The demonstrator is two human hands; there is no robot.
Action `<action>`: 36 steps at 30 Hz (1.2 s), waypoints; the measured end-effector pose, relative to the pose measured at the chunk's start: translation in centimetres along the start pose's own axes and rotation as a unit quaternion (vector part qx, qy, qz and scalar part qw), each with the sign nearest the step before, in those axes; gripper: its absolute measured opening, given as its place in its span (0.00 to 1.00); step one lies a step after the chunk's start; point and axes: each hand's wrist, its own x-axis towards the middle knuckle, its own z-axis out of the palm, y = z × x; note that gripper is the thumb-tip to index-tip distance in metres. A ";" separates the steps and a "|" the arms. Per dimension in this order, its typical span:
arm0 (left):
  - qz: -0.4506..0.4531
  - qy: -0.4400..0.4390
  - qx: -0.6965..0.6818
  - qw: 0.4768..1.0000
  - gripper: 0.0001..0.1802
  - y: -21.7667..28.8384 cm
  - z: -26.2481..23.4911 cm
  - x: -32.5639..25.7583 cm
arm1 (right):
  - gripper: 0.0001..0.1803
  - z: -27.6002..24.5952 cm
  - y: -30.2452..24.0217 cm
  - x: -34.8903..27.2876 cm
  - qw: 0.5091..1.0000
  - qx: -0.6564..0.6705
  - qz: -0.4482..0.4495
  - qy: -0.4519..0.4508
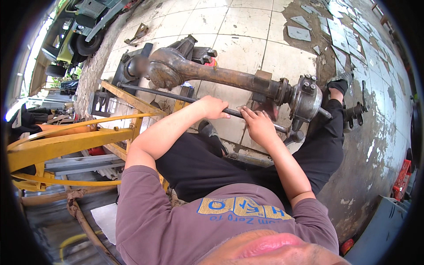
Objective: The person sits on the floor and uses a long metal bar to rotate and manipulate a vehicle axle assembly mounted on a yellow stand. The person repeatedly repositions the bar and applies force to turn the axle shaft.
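A long dark tie rod point(172, 95) runs in front of a rusty axle housing point(221, 75), from its left end to a joint point(294, 135) at the right. My left hand point(214, 107) is closed round the middle of the rod. Just to its right, my right hand point(259, 125) lies over the same rod with its fingers bent across it; its thumb and palm are mostly hidden. The axle has a rounded differential case point(164, 68) at left and a grey steering knuckle point(305, 100) with several bolts at right.
A yellow metal frame point(70, 148) stands close at my left. Pale floor tiles point(243, 24) lie under the axle, with broken tile pieces point(299, 33) at the far right. A small metal bracket point(138, 34) sits behind the axle. Vehicles point(73, 39) stand at the far left.
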 end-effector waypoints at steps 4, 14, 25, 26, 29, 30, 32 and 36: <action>0.000 0.003 -0.015 1.000 0.31 -0.4 0.2 0.0 | 0.30 -1.2 0.2 -0.1 0.999 0.015 -0.005 -0.052; -0.008 -0.005 -0.033 0.999 0.26 0.4 0.0 0.3 | 0.29 1.2 0.5 0.1 1.000 -0.007 0.008 -0.001; -0.017 -0.012 -0.026 0.999 0.25 0.7 -0.1 0.0 | 0.25 -1.4 0.1 0.0 0.999 0.011 -0.008 -0.030; -0.018 -0.014 -0.026 0.999 0.25 0.6 -0.2 0.0 | 0.25 0.3 0.4 0.4 1.000 0.014 0.007 -0.016; -0.018 -0.009 -0.029 0.999 0.26 0.4 -0.3 0.1 | 0.25 -1.1 0.5 0.3 0.999 0.021 0.004 -0.037; -0.014 -0.008 -0.029 0.999 0.26 0.3 -0.2 0.1 | 0.25 -1.8 0.3 0.2 0.998 0.026 -0.005 -0.053; -0.012 -0.008 -0.029 0.999 0.26 0.0 0.1 0.1 | 0.26 0.3 1.0 0.4 0.999 0.017 0.016 -0.039; -0.013 -0.006 -0.026 1.000 0.26 0.5 0.0 0.0 | 0.27 -2.0 0.7 0.4 0.993 -0.015 0.015 -0.113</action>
